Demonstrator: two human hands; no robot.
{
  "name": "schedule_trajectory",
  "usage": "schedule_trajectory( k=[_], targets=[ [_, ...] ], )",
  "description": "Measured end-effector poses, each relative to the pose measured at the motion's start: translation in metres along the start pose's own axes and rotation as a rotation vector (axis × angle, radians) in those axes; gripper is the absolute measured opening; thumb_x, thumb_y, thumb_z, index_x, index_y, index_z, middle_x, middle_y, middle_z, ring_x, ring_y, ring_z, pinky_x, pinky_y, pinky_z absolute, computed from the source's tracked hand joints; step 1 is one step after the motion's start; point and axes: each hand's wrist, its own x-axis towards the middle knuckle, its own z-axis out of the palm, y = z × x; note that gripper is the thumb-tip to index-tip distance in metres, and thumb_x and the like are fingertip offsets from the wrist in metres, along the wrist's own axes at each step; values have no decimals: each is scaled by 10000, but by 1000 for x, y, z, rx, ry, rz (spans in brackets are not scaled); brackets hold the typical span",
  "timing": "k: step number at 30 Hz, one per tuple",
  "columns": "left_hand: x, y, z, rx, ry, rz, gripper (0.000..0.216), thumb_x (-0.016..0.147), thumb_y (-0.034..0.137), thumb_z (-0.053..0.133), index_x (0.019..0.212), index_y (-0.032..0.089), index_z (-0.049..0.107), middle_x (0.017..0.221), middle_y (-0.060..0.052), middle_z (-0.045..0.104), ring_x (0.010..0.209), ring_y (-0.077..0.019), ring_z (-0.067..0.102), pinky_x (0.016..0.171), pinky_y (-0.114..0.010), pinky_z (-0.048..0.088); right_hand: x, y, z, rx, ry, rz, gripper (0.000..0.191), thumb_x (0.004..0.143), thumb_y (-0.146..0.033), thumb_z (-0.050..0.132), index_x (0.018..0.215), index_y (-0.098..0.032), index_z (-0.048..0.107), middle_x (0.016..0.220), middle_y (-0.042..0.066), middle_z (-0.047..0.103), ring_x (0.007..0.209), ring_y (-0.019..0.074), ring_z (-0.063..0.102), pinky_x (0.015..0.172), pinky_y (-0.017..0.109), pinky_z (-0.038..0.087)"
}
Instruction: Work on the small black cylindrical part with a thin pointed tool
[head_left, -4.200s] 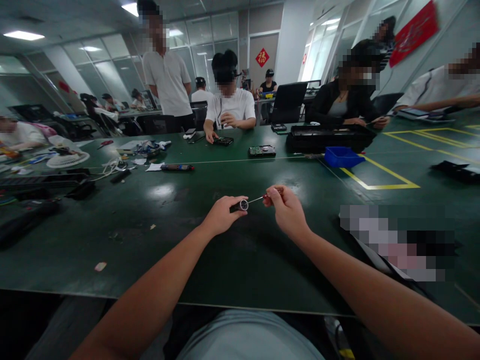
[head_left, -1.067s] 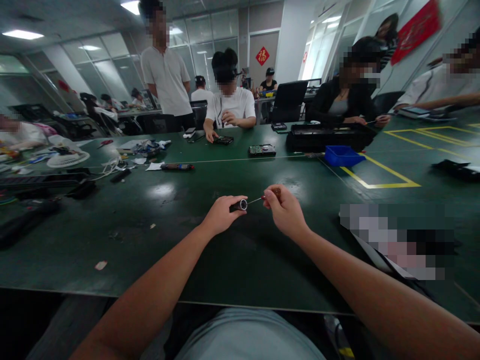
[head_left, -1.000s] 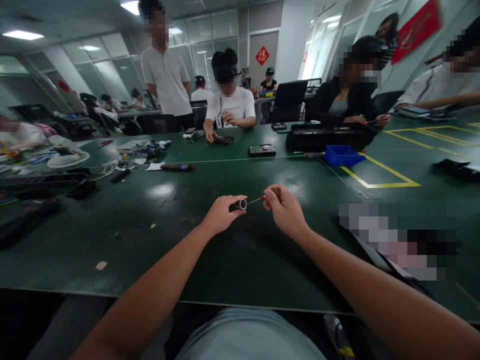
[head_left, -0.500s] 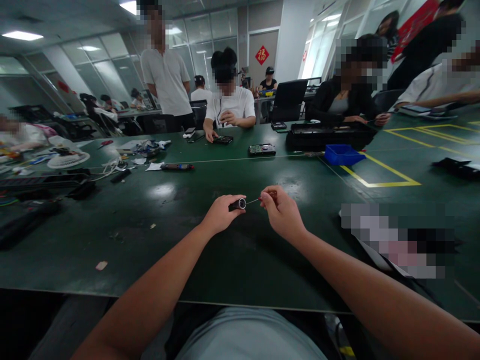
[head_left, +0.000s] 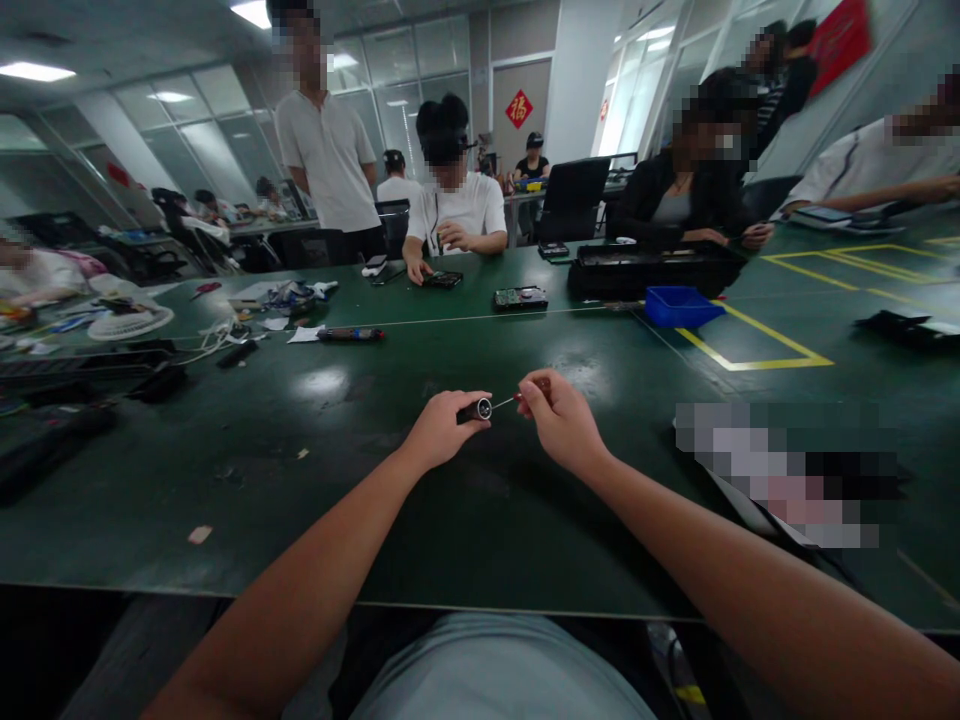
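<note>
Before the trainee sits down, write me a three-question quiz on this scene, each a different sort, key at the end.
1. Which hand holds the screwdriver? A) left B) right C) both
2. True or false: in this view, the hard drive lies left of the blue plastic bin.
3. Fill the gap: the left hand grips a dark cylinder whose end facing the screwdriver has a ____ rim.

Key: 1. B, the right hand. 2. True. 3. Silvery.
</note>
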Motion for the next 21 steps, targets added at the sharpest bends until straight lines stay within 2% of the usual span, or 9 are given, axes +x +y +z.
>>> schedule_trajectory(
  k=[5,12,18,21],
  targets=[
    [0,-2,0,1,10,11,406,844,294,712,1244,259,652,1148,-48,696,1043,-232,613,961,-400,435,-2,-1,1,-51,18,-33,181,967,-374,465,931,-225,563,721,5,651,666,174,623,644,314,439],
    [-1,-2,0,5,-12,-31,430,822,286,733,1244,260,655,1137,-49,696,1030,-237,604,947,-403,438,-4,-7,-6,-99,129,-89,175,975,-347,455,925,-220,565,724,10,650,682,172,627,662,307,439],
    [-1,-2,0,-3,-42,-52,421,829,308,717,1244,268,658,1113,-51,695,1005,-246,594,922,-414,436,-6,-11,-7,-106,42,-126,178,972,-352,448,936,-223,566,739,21,663,700,182,641,658,306,439],
    [-1,-2,0,-2,-52,-52,426,826,308,716,1247,273,657,1105,-53,695,998,-250,591,915,-419,436,-5,-12,-6,-147,48,-106,178,961,-345,447,918,-221,569,712,21,657,665,181,628,638,305,425]
  ],
)
